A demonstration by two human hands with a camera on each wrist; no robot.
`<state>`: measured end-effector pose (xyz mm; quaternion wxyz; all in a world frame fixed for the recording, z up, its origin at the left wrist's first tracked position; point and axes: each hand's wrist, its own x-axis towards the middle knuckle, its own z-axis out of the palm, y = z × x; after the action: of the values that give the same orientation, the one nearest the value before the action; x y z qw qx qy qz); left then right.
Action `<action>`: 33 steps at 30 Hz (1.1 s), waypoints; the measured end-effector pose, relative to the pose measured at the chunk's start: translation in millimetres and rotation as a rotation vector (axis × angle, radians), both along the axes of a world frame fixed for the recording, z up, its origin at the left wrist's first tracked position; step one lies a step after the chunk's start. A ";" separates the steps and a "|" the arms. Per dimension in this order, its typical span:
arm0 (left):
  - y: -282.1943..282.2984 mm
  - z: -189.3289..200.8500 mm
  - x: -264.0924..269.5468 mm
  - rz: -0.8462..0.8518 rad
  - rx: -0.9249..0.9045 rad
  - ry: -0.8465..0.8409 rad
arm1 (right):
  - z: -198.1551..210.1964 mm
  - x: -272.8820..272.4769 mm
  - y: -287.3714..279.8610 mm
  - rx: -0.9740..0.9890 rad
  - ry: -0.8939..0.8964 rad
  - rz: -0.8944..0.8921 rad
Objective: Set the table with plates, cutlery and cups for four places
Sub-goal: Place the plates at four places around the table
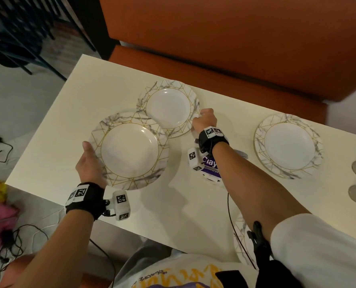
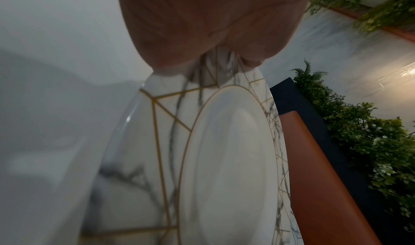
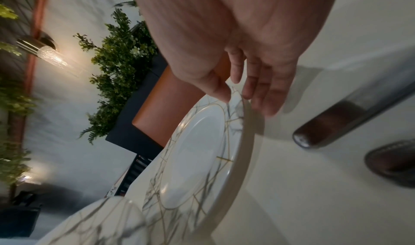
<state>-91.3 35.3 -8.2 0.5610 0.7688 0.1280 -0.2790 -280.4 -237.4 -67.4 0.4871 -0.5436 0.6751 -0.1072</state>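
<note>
The biggest risk I see lies on the table point(image 1: 69, 113) itself: the near plate point(image 1: 131, 151), held at its left rim by the left hand point(image 1: 89, 163), overlaps the edge of the far plate point(image 1: 168, 108), so the two glazed rims could knock or chip if either one is slid or lowered carelessly. The near plate also sits close to the table's front-left edge, and a loose grip there could tip it off. The left thumb lies over the rim, and the left wrist view shows the palm against it; the fingers beneath are hidden, but it reads as a clamp on the plate. The right hand point(image 1: 205, 121) pinches the right rim of the far plate, thumb on top and fingers at the edge, as the right wrist view shows; that plate looks slightly raised on that side, though I cannot tell for sure. A thin pinch on a smooth rim could slip. A third plate point(image 1: 288, 145) rests flat, well apart to the right; part of a fourth shows under the right forearm. All are white, with grey marble veining and gold lines round a plain centre. No cutlery or cups are clearly visible.
</note>
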 end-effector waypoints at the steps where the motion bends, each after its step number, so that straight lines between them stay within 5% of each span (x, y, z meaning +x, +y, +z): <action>1: 1.5 -1.1 1.1 -0.001 0.012 0.003 | 2.7 -1.5 4.3 -0.058 0.006 0.010; 6: 3.1 -8.1 0.5 -0.092 0.033 0.023 | 16.6 -9.6 49.7 -0.237 -0.105 0.171; 13: 12.3 -19.5 0.8 -0.256 0.051 0.197 | 17.0 -15.0 125.6 -0.217 -0.090 0.396; 16: 19.1 -28.0 7.4 -0.342 0.047 0.249 | 9.3 -25.8 153.6 -0.196 -0.036 0.294; 25: 59.1 -83.0 54.5 -0.891 0.268 -0.134 | -10.8 -39.7 241.6 -0.155 0.005 0.047; 33: 70.5 -81.3 60.6 -0.991 0.288 -0.220 | -24.1 -34.8 278.7 -0.147 0.064 -0.005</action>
<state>-30.7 105.8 -89.5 0.2607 0.8312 -0.2735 -0.4078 -315.2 41.2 -91.4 0.4238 -0.5791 0.6822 -0.1402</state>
